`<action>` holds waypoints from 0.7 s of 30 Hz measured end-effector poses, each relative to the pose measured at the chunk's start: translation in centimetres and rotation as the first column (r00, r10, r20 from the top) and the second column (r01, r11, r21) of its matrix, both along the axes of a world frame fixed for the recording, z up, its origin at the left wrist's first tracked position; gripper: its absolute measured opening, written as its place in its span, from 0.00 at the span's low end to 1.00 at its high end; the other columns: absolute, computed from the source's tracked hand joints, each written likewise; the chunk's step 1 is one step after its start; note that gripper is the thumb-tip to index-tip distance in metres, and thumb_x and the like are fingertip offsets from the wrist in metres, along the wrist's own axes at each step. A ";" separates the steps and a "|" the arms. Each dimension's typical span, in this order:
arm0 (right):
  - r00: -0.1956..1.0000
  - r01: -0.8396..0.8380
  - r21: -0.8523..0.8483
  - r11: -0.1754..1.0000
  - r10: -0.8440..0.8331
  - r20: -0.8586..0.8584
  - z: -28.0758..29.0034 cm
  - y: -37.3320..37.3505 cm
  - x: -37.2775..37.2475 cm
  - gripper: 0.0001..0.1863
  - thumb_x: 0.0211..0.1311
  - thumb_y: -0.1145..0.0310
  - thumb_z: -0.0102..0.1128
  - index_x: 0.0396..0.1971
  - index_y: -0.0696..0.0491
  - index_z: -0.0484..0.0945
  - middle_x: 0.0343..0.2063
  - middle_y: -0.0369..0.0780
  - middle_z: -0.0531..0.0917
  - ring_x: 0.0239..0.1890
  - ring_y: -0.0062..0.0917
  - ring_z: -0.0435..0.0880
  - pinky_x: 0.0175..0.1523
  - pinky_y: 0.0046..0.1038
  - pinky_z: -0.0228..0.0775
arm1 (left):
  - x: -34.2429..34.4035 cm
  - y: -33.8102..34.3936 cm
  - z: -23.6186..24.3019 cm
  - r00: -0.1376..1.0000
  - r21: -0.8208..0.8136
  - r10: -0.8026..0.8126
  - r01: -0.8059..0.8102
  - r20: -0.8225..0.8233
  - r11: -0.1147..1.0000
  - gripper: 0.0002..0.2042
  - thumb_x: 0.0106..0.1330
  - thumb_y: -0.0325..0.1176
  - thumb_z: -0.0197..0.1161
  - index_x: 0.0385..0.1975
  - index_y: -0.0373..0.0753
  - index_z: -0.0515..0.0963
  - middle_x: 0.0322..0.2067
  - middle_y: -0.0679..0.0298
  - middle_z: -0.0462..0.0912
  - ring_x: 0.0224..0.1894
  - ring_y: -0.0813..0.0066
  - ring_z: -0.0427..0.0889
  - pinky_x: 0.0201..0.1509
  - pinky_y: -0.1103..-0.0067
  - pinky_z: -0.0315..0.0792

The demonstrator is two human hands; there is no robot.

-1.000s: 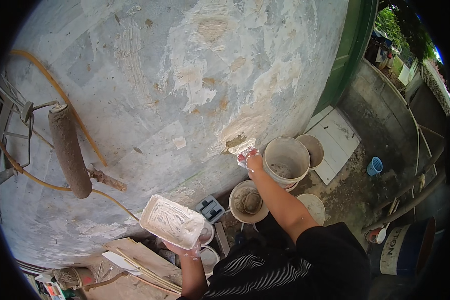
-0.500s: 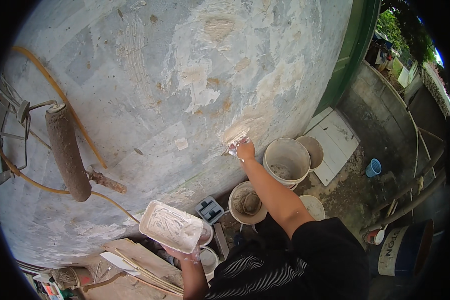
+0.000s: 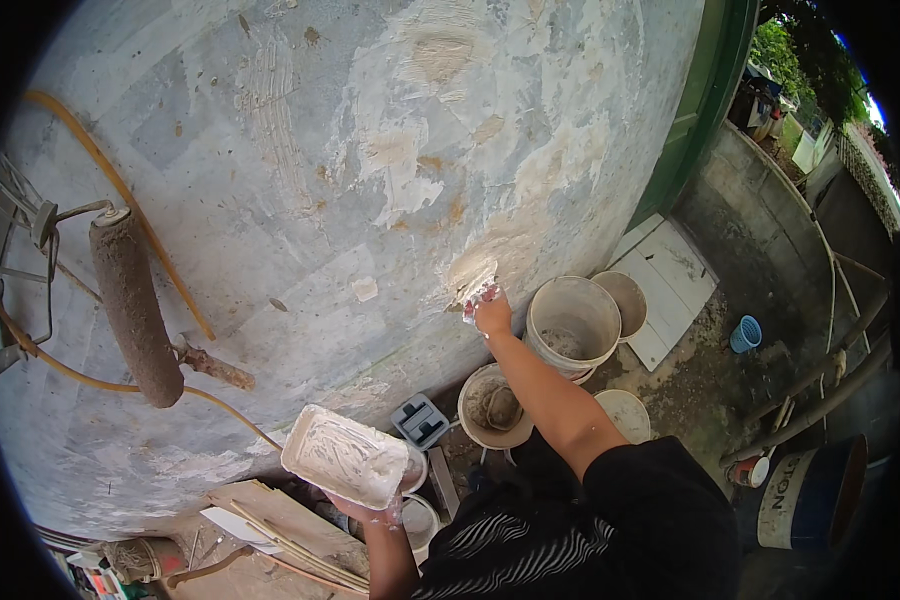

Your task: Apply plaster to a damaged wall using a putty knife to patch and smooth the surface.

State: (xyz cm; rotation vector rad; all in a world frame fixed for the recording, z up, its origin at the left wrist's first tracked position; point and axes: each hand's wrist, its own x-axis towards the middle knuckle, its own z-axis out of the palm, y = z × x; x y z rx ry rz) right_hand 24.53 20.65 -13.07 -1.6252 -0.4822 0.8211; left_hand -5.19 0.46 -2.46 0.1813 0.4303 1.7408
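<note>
The fingers (image 3: 497, 300) were clamped on a load in either hand. The mottled wall (image 3: 220, 200) was spread from 9 through 1 o'clock. Near its foot, toward 3 o'clock, a pale bucket (image 3: 600, 350) was placed, probably for easy reach. At 7 o'clock the tray (image 3: 320, 472) was gripped from beneath by the left hand (image 3: 375, 515), seemingly so its paste (image 3: 340, 448) could be offered upward. Just right of centre, a smeared tool (image 3: 482, 293) was clenched in the right hand (image 3: 493, 314), apparently for pressing at the pale patch (image 3: 477, 263).
</note>
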 end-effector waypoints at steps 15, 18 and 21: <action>0.958 0.088 -0.125 0.988 -0.050 0.282 0.0 -4.5 -2.1 0.25 0.53 0.68 0.63 0.51 0.60 0.69 0.40 0.48 0.83 0.43 0.39 0.84 0.48 0.36 0.73 | 0.3 -0.4 0.3 0.998 -0.023 -0.056 0.057 0.035 0.998 0.29 0.68 0.56 0.43 0.62 0.43 0.65 0.58 0.59 0.72 0.57 0.52 0.73 0.59 0.55 0.69; 0.954 -0.015 -0.153 0.988 0.060 0.295 0.5 -2.5 -2.9 0.22 0.53 0.70 0.60 0.50 0.59 0.71 0.37 0.51 0.83 0.43 0.43 0.82 0.49 0.38 0.73 | 0.3 -0.7 0.3 0.999 -0.038 -0.033 0.034 0.014 0.999 0.29 0.68 0.56 0.43 0.62 0.43 0.65 0.59 0.59 0.71 0.57 0.52 0.73 0.59 0.55 0.68; 0.899 -0.119 -0.147 0.982 0.169 0.403 0.8 -1.5 -5.7 0.21 0.53 0.70 0.59 0.48 0.57 0.73 0.36 0.52 0.83 0.41 0.49 0.81 0.49 0.42 0.73 | 0.2 -0.7 0.0 0.999 -0.046 -0.025 0.026 0.038 0.999 0.29 0.68 0.55 0.43 0.62 0.44 0.65 0.59 0.59 0.71 0.57 0.52 0.73 0.60 0.55 0.68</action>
